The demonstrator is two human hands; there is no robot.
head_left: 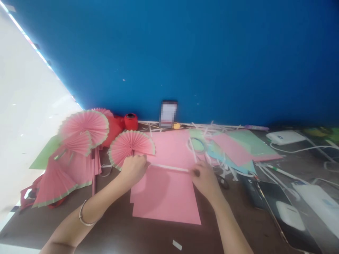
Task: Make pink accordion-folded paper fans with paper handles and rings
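Observation:
A narrow strip of white tape (169, 167) is stretched level over the pink paper sheets (166, 201). My left hand (134, 165) pinches its left end, close beside a round pleated paper fan (131, 146), pink with a pale green rim. At the other end, my right hand (203, 176) has its fingers closed on the tape. Just beyond the right hand lies a roll of tape (197, 144). Whether the tape touches the paper I cannot tell.
More pink pleated fans (84, 128) are heaped at the left. Coloured paper sheets (238, 148) and white scraps lie to the right. Farther right are phones (286, 211), white devices (286, 137) and cables. A blue panel (185, 60) bounds the table's back, with another phone (168, 113) against it.

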